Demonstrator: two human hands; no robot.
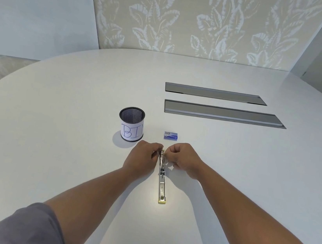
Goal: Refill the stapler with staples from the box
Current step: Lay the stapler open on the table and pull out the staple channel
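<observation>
A metal stapler (162,183) with yellow ends lies swung open flat on the white table (52,128), its length running towards me. My left hand (142,159) and my right hand (185,158) meet at its far end, fingers curled and pinching that end from either side. What sits between the fingertips is hidden. The small blue staple box (171,136) rests closed on the table just beyond my hands, touched by neither.
A black mesh cup (131,124) with a paper label reading "BIN" stands to the left of the box. Two grey cable hatches (224,114) are set flush into the tabletop further back. A leaf-patterned wall rises behind the table.
</observation>
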